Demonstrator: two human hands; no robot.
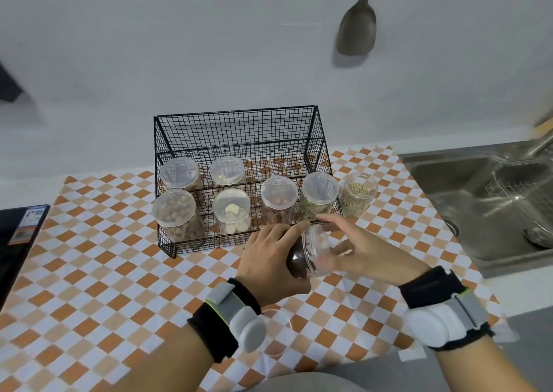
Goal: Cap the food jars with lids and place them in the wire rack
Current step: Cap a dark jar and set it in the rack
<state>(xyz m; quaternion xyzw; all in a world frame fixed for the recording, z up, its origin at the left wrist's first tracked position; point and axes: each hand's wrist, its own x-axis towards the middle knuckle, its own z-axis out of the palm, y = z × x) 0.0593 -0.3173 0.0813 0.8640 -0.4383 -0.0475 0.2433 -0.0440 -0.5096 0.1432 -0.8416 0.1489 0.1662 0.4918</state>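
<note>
Tilting between both palms, the jar [302, 257] sits in the left hand [269, 260], right hand [359, 251] on its lid.

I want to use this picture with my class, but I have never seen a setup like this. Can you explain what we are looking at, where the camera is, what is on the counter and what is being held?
There is no machine here: a person works with two bare hands, each wrist wearing a strapped band. The single picture comes from a wide-angle camera on the person's head, looking forward and down.

On the checkered counter stands a black wire rack holding six clear food jars with lids, two on the back shelf and four in front. One more jar, filled with small pale seeds, stands beside the rack without a lid. A steel sink lies to the right, and a spatula hangs on the wall.

The left hand has its grip around a tilted jar of dark contents, while the right hand holds the jar's top end, apparently fitting the lid.
</note>
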